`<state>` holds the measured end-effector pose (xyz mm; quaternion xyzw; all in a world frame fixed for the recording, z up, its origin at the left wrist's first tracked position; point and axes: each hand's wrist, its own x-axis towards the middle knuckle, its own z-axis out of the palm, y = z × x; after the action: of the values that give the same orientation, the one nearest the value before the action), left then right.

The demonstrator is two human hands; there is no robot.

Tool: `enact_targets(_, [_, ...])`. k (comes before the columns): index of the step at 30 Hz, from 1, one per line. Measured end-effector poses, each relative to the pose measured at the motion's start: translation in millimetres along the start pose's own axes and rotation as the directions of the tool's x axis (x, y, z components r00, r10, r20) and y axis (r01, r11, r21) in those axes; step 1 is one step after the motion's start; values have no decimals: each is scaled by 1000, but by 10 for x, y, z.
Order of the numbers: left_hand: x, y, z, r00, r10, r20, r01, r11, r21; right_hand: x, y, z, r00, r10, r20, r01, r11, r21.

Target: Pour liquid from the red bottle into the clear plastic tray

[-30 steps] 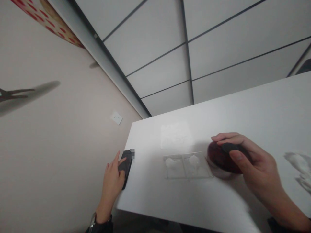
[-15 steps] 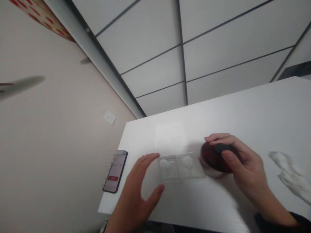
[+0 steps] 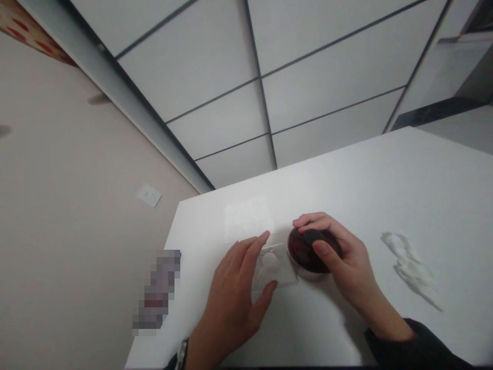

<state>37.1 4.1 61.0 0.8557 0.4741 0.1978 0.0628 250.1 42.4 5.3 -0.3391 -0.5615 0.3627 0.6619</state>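
My right hand [image 3: 341, 246] is closed around a round, dark red lidded container [image 3: 296, 250] with a pale lower part. Its thumb and fingers meet near the black knob [image 3: 314, 236] on top. Left of it, a clear plastic two-part tray [image 3: 287, 277] lies flat, with a white lump [image 3: 269, 263] visible in its right part. Over the tray's left part spreads my left hand [image 3: 241, 280], fingers and thumb apart, hiding that side. Whether its fingertips touch the tray, I cannot tell.
A thin clear sheet [image 3: 244, 218] lies behind the tray on the white table [image 3: 346, 190]. Crumpled white material, perhaps gloves [image 3: 410, 264], rests at the right. A blurred-out phone [image 3: 157, 293] is by the left edge. A wall [image 3: 96, 216] borders the left side.
My left hand has moved right, from beside the tray to over its left part. My right hand keeps its hold on the lidded container. The whole view has shifted, too.
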Motion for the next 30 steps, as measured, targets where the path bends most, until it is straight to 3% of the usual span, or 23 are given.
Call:
enact_targets(4, [11,10,48,998,-3,-56,7,998,67,-2,-1,7,1000,-5,4,5,1000,7])
enact_targets(8, [5,21,88,999,-15,-34,17,998,62,4,8,15,1000,-2,7,2,1000,15])
enact_targets(11, [0,32,101,993,-59,-98,66,995,72,1,17,15,1000,-3,6,3,1000,13])
enact_targets(15, [-4,55,75,998,-39,-52,40,999,24,-6,22,13,1000,-7,4,7,1000,10])
enact_targets(20, [5,59,55,991,-116,-63,117,993,4,-7,24,10,1000,-12,5,12,1000,5])
enact_targets(24, [9,50,37,997,-75,-8,75,996,-39,-9,22,9,1000,-14,10,14,1000,5])
enact_targets(30, [18,48,66,983,-174,-65,169,983,-68,-13,26,14,1000,-8,9,8,1000,11])
